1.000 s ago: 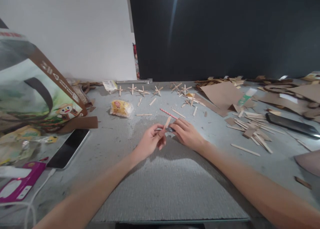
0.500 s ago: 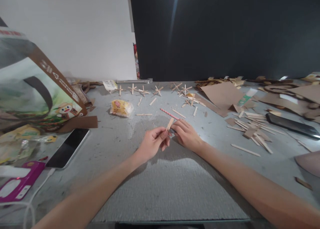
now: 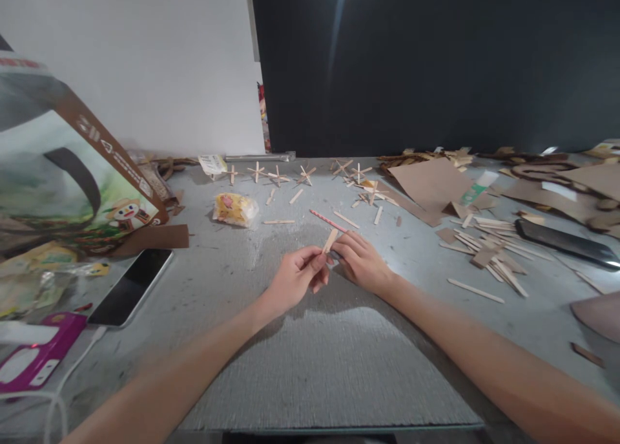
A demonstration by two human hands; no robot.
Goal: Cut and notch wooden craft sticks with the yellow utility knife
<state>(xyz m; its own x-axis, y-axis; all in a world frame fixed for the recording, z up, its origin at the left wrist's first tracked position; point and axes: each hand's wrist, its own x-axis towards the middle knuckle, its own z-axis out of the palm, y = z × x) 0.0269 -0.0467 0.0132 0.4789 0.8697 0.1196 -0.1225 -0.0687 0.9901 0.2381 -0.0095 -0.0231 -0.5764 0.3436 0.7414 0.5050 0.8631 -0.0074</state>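
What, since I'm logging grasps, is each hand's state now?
Left hand: closed, holding a wooden stick.
Right hand: curled beside the striped rod; any grip cannot be told.

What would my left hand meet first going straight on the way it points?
Your left hand, holding a wooden craft stick, would probably meet your right hand first, though depth is unclear.
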